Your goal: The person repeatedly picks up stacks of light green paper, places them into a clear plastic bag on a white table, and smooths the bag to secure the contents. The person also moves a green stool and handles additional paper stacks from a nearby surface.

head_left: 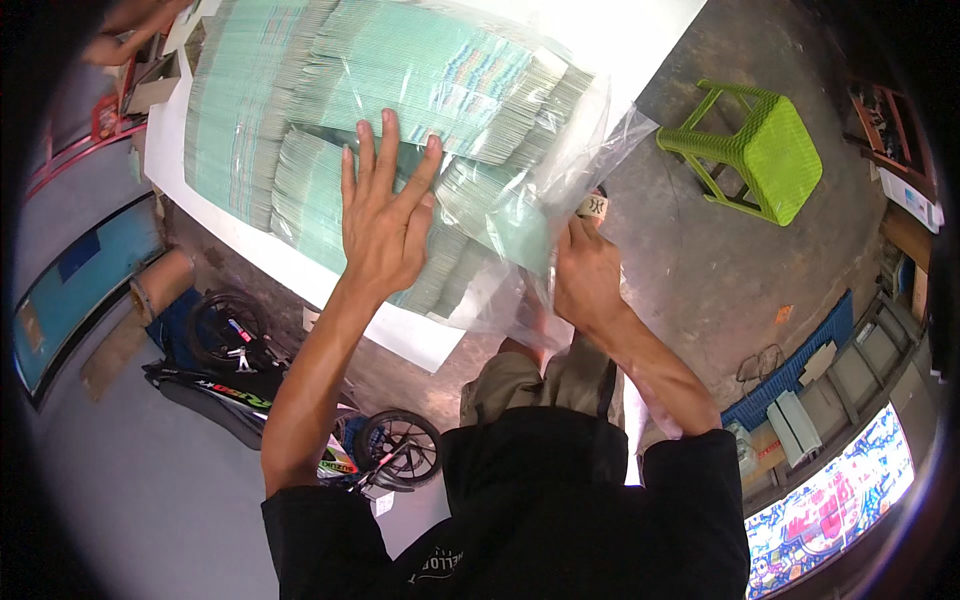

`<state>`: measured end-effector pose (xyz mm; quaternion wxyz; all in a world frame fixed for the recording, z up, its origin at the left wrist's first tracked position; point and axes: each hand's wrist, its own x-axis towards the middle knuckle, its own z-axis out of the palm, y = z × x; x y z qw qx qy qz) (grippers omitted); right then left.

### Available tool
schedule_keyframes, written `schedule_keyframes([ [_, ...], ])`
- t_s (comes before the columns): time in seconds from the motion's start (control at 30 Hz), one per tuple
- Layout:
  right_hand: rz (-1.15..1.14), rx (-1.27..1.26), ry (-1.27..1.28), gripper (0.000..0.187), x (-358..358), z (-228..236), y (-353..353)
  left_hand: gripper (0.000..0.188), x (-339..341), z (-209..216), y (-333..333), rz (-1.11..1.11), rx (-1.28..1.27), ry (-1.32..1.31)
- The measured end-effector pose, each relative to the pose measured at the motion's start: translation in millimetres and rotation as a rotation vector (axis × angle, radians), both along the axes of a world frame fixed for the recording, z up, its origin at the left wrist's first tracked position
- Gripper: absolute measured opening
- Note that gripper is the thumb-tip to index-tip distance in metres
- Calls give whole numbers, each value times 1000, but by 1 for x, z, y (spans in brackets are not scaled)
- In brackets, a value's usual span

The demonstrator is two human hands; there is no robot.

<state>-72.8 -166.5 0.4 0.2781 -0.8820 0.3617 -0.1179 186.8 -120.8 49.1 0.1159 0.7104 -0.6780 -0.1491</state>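
Observation:
Bundled stacks of thin pale-green printed sheets (400, 65) lie in rows inside a clear plastic bag (590, 150). My left hand (385, 225) rests on the bag over the stacks, its fingers spread and stretched out. At the bag's loose right side, my right hand (588, 275) is closed. A small cream-coloured piece with a dark mark (593, 207) sticks out at the top of its fingers; its kind is unclear. Loose plastic hangs against this fist, and whether the fingers also pinch it is hidden.
Under the bag is a white tabletop (420, 340). A green plastic stool (780, 155) stands to the right on the floor. At the lower left is a motorbike (330, 430). A lit colourful panel (840, 510) is at the lower right. Another person's arm (130, 40) shows at the far left.

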Motion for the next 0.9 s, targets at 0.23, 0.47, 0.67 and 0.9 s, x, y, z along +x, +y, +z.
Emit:
schedule_keyframes([
  [0.23, 13, 96, -17, 40, 2, 7, 2, 59, 1, 1, 1, -11, -15, 10],
  [0.47, 180, 72, 21, 42, -5, 10, -8, 68, 1, 0, 3, -23, -14, 1],
  [0.67, 273, 45, 64, 49, -5, 24, -28, 68, 0, -1, 3, -12, -32, 22],
  [0.9, 251, 37, 47, 56, 9, 39, -66, 69, 2, -3, 5, 18, -58, 51],
])
